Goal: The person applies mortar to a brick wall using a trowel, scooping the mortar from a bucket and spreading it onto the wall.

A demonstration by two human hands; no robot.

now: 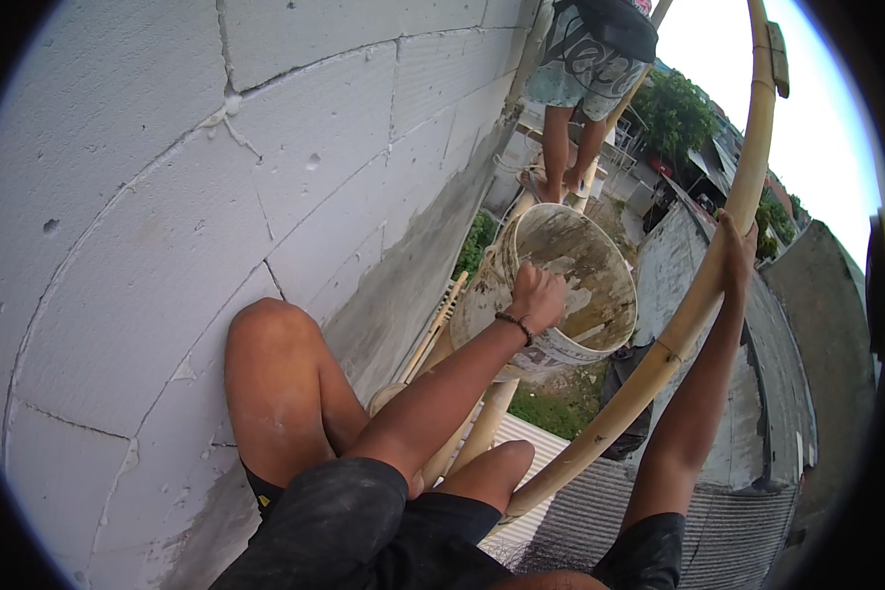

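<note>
My left hand (539, 295), a dark bracelet at its wrist, is closed inside the mouth of a mortar-stained white plastic bucket (600, 295); what its fingers grip is unclear. The bucket rests tilted among bamboo scaffold poles (487, 423), its inside coated in dried grey-brown residue. My right hand (736, 246) grips a long upright bamboo pole (674, 344) that runs along my right side. My bent knees are below, the left one against the block wall.
A pale block wall (118, 295) fills the left. Beyond the bucket a barefoot co-worker (580, 88) stands on the scaffold. Far below lie corrugated roofs (619, 531), grass (551, 408) and trees (674, 118), at a drop.
</note>
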